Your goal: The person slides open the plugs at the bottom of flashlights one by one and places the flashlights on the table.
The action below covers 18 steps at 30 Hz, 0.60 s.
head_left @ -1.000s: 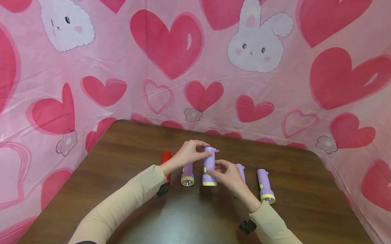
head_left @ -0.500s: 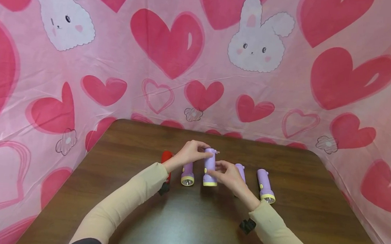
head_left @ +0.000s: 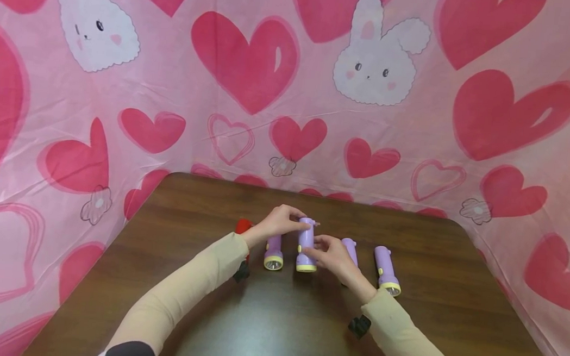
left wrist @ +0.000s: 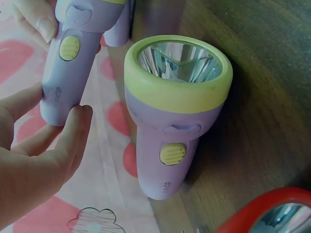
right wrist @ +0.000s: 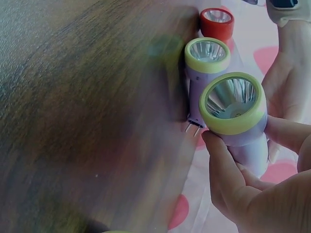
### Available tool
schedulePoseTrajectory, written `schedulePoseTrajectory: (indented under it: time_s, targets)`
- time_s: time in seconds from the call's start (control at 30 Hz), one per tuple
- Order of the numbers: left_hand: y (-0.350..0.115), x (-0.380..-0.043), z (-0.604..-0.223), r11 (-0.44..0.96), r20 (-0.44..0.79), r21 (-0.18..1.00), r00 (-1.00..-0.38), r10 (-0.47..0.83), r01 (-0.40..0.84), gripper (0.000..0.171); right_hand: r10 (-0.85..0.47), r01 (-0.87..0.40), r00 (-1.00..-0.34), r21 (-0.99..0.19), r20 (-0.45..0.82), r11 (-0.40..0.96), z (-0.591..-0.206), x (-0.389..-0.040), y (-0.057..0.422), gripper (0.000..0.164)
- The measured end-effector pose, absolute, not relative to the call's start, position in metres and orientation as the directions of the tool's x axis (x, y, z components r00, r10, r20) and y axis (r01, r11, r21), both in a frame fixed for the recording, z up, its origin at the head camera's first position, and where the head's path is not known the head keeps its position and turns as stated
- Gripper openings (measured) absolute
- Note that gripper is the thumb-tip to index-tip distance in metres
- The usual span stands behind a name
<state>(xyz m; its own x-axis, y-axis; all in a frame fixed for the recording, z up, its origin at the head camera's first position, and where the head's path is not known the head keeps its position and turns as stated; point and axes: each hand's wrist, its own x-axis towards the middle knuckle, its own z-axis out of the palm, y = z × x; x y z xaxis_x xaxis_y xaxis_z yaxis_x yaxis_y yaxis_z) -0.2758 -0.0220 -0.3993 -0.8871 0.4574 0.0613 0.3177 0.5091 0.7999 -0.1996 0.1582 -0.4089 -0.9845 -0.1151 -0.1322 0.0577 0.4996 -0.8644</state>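
Note:
Both hands hold one lilac flashlight [head_left: 306, 239] with a yellow rim and yellow switch, its lens end toward the person. In the head view, my left hand [head_left: 281, 220] pinches its far end between thumb and fingers. My right hand [head_left: 333, 254] grips its body near the lens, from the right. A small thin piece [head_left: 317, 223] sticks out at the far end. The left wrist view shows the switch [left wrist: 69, 48] uncovered by fingers. In the right wrist view, the thumb and fingers press on opposite sides below the yellow rim [right wrist: 233, 127].
Left of the held flashlight lie another lilac flashlight [head_left: 274, 253] and a red flashlight [head_left: 244, 226], partly behind the left arm. To the right are two more lilac flashlights, one [head_left: 351, 249] partly covered by the right hand, one [head_left: 386, 268] beyond it. A pink curtain [head_left: 313, 109] surrounds the wooden table [head_left: 205, 206].
The left forearm has shifted slightly right and up. The held flashlight has come down in view by a tiny amount; both hands keep their hold.

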Motion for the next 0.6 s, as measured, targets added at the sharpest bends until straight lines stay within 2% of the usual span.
schedulePoseTrajectory:
  time_s: [0.4, 0.6]
  targets:
    - [-0.02, -0.278, -0.405, 0.532, -0.022, 0.806, -0.886, 0.464, 0.259, 0.036, -0.122, 0.097, -0.975, -0.849, -0.186, 0.519, -0.413, -0.203, 0.158, 0.046]
    - [-0.019, -0.279, -0.41, 0.539, -0.023, 0.8, -0.884, 0.467, 0.264, 0.034, -0.109, 0.123, -0.972, -0.848, -0.207, 0.515, -0.418, -0.206, 0.157, 0.044]
